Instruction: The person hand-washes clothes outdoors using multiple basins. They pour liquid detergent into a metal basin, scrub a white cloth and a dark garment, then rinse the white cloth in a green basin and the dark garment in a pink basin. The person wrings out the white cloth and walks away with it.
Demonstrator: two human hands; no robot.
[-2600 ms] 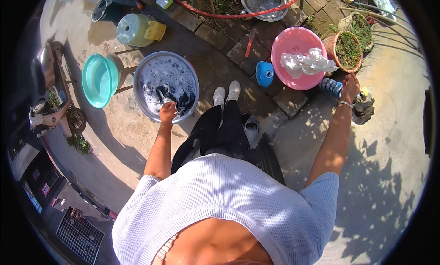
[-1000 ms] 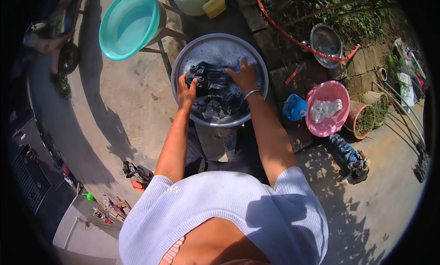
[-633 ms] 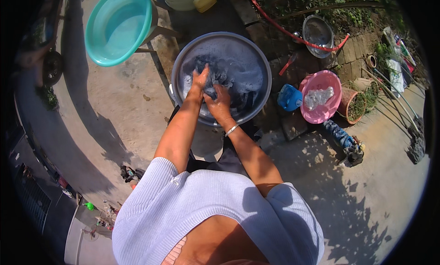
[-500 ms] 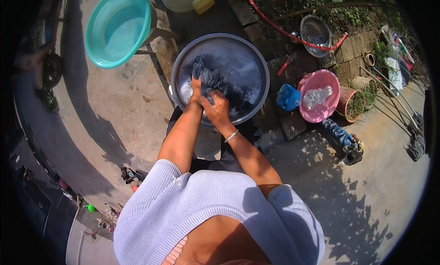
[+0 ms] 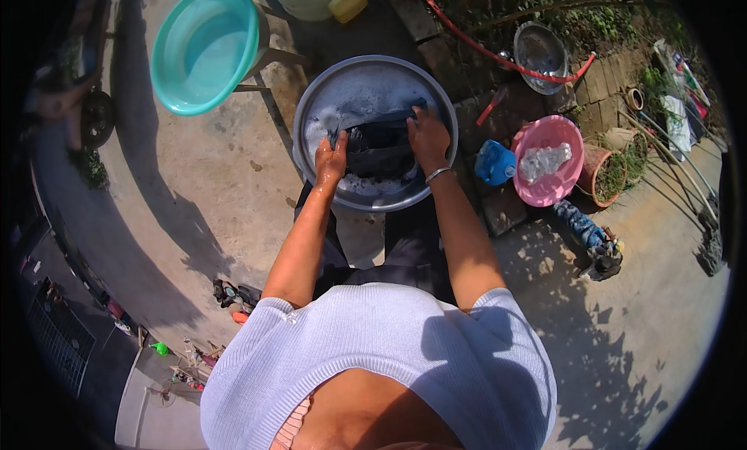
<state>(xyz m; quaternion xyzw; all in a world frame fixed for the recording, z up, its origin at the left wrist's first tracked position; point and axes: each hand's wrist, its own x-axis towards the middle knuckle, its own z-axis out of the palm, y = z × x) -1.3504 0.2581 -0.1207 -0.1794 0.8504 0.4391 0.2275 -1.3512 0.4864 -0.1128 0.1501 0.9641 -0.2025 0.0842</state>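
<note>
A round metal basin [image 5: 302, 108] of soapy, foamy water is in front of my legs. Wet dark cloth, perhaps a garment [image 5: 379, 148], lies spread across it, partly in the suds. At its left edge my left hand [image 5: 331, 162] is closed, pinching the cloth between thumb and fingers. My right hand [image 5: 429, 141], with a silver bangle at the wrist, grips the cloth's upper right edge. Between the two hands the dark fabric is held stretched. What kind of garment it is cannot be made out.
A turquoise tub [image 5: 165, 77] of water stands on a stool at the far left. To the right are a blue jug [image 5: 492, 164], a pink basin [image 5: 572, 170] holding a clear plastic bag, and a plant pot [image 5: 603, 178]. A red hose [image 5: 467, 44] curves past a metal bowl [image 5: 537, 36].
My hands have come apart. The right hand has moved right and up to the cloth's far edge, the left has come out of the cloth's folds, and the fabric is now spread between them.
</note>
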